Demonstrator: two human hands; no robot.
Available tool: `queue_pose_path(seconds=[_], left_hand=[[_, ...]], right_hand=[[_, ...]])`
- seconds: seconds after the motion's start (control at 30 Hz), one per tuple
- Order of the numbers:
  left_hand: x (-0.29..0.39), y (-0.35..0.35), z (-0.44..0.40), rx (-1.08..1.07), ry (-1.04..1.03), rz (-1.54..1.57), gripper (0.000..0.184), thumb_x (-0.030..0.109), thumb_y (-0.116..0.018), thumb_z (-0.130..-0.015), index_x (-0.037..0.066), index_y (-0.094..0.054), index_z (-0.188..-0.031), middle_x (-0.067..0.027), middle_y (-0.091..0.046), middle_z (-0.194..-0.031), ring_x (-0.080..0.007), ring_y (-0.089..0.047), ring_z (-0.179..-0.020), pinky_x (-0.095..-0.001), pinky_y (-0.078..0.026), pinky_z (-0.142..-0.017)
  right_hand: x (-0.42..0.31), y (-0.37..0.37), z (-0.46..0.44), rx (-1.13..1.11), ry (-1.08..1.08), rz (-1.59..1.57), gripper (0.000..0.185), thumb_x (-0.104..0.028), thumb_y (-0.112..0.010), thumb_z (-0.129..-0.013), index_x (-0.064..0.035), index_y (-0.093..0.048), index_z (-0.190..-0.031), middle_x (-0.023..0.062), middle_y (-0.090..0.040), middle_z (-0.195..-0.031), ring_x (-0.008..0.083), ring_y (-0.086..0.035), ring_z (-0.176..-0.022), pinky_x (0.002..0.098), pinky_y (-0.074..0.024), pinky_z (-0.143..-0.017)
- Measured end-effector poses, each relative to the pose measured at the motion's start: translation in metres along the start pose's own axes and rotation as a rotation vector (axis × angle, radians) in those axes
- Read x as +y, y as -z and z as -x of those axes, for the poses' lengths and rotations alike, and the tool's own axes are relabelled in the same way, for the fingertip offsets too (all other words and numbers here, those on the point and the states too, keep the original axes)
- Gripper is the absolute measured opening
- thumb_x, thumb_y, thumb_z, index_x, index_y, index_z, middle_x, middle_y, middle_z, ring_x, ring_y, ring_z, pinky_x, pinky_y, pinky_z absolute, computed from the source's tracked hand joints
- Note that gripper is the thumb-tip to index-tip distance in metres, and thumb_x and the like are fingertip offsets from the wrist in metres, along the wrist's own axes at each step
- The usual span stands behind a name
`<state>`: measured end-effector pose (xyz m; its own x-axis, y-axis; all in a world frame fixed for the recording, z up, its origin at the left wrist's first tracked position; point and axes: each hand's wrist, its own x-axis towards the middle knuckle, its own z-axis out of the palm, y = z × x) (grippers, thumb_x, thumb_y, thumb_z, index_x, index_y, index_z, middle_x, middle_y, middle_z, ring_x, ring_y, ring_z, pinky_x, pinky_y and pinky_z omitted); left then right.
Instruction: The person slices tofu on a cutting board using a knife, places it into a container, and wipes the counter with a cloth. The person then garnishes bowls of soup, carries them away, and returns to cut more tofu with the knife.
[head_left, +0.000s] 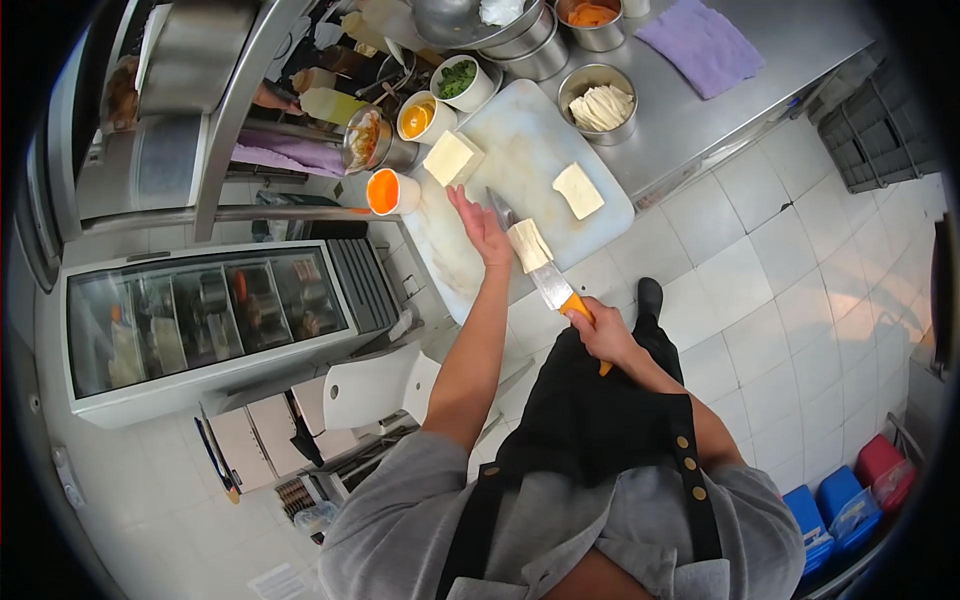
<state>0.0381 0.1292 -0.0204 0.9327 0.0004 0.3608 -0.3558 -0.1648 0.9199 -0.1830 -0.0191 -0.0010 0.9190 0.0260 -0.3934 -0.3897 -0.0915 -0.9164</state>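
My right hand [600,332] is wrapped round the orange handle of a knife [551,287]. A pale white slice [530,245] lies on the blade, over the near edge of the white cutting board [500,140]. My left hand [480,228] hovers beside the blade with its fingers extended, holding nothing. A larger pale block [453,158] sits at the board's left side, just beyond my left fingertips. Towards the right side of the board lies another flat slice [578,191].
A metal bowl of pale strips [603,107] stands right of the board. Cups of orange sauce [383,191], orange slices [416,118] and greens [458,80] line its left side. A purple cloth [700,45] lies on the steel counter. A glass-topped fridge [205,315] stands left.
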Motion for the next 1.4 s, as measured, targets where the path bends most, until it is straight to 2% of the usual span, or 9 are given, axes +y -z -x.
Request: queue_pose_path(seconds=[0.23,0.9,0.97,1.0,1.07,1.1,1.17,1.3,1.4], left_hand=[[-0.002,-0.009,0.0,0.045,0.061,0.045,0.066,-0.001,-0.043,-0.086,0.003,-0.028,-0.15,-0.0108,-0.007,-0.164,-0.0277,-0.01,-0.15,-0.0488,-0.008,-0.119],[0.027,-0.017,0.044,0.011,-0.017,-0.035,0.059,0.0,-0.043,-0.089,0.001,-0.032,-0.147,-0.0137,-0.012,-0.162,-0.0286,-0.016,-0.148,-0.0436,-0.014,-0.118],[0.027,-0.017,0.043,0.002,-0.036,-0.076,0.06,0.0,-0.043,-0.088,0.002,-0.031,-0.147,-0.0135,-0.012,-0.162,-0.0285,-0.017,-0.148,-0.0437,-0.014,-0.118],[0.027,-0.016,0.043,0.033,-0.019,-0.061,0.059,-0.001,-0.044,-0.088,0.002,-0.033,-0.146,-0.0132,-0.014,-0.162,-0.028,-0.019,-0.147,-0.0433,-0.015,-0.118],[0.021,-0.009,0.043,0.064,-0.005,-0.044,0.058,-0.001,-0.044,-0.088,0.002,-0.035,-0.145,-0.0128,-0.016,-0.162,-0.0275,-0.021,-0.147,-0.043,-0.017,-0.117],[0.019,-0.001,0.04,0.097,0.036,-0.023,0.056,-0.002,-0.046,-0.088,0.004,-0.039,-0.143,-0.0113,-0.021,-0.16,-0.0261,-0.025,-0.145,-0.0426,-0.021,-0.116],[0.027,0.015,0.037,0.126,0.073,-0.002,0.054,-0.002,-0.048,-0.088,0.006,-0.043,-0.142,-0.0097,-0.027,-0.158,-0.0248,-0.029,-0.144,-0.0421,-0.024,-0.115],[0.06,0.034,0.032,-0.161,-0.017,-0.396,0.052,-0.004,-0.055,-0.083,0.008,-0.053,-0.133,-0.0105,-0.042,-0.144,-0.028,-0.041,-0.133,-0.0403,-0.032,-0.11],[0.078,0.029,0.02,-0.379,-0.122,-0.638,0.048,0.0,-0.062,-0.081,0.009,-0.058,-0.128,-0.0101,-0.045,-0.138,-0.0296,-0.043,-0.128,-0.0423,-0.034,-0.105]], right_hand=[[-0.003,-0.001,0.0,-0.009,-0.018,-0.024,0.029,-0.029,-0.059,-0.096,-0.0005,-0.058,-0.101,0.0253,-0.064,-0.081,0.0477,-0.061,-0.079,0.0507,-0.049,-0.072],[0.001,-0.007,-0.001,-0.018,-0.003,-0.022,0.032,-0.03,-0.059,-0.096,0.001,-0.056,-0.103,0.029,-0.064,-0.086,0.053,-0.058,-0.083,0.054,-0.0474,-0.075],[0.003,-0.008,-0.002,0.019,0.078,0.024,0.029,-0.029,-0.058,-0.098,-0.0005,-0.056,-0.102,0.022,-0.064,-0.076,0.0413,-0.063,-0.064,0.0465,-0.0497,-0.06],[0.005,-0.006,-0.003,0.018,0.082,0.023,0.029,-0.029,-0.058,-0.098,-0.0005,-0.056,-0.102,0.022,-0.064,-0.076,0.0413,-0.063,-0.064,0.0465,-0.0497,-0.06],[0.0,0.001,-0.003,-0.187,-0.167,-0.399,0.025,-0.028,-0.057,-0.099,-0.0026,-0.056,-0.102,0.009,-0.058,-0.065,0.0203,-0.056,-0.046,0.0342,-0.044,-0.044],[0.001,0.002,-0.004,-0.184,-0.162,-0.396,0.025,-0.028,-0.057,-0.099,-0.0026,-0.056,-0.102,0.009,-0.058,-0.065,0.0203,-0.056,-0.046,0.0342,-0.044,-0.044],[0.001,0.002,-0.003,-0.202,-0.156,-0.537,0.022,-0.027,-0.056,-0.1,-0.0047,-0.056,-0.102,0.0,-0.05,-0.061,0.0071,-0.046,-0.043,0.0258,-0.0365,-0.039],[-0.001,0.005,-0.004,-0.178,-0.092,-0.437,0.022,-0.027,-0.057,-0.099,-0.0047,-0.057,-0.102,0.0001,-0.05,-0.061,0.0077,-0.048,-0.044,0.0262,-0.0388,-0.04],[-0.001,0.006,-0.005,-0.129,-0.03,-0.316,0.023,-0.025,-0.06,-0.097,-0.0035,-0.058,-0.103,0.0063,-0.056,-0.062,0.018,-0.055,-0.045,0.0317,-0.0447,-0.045]])
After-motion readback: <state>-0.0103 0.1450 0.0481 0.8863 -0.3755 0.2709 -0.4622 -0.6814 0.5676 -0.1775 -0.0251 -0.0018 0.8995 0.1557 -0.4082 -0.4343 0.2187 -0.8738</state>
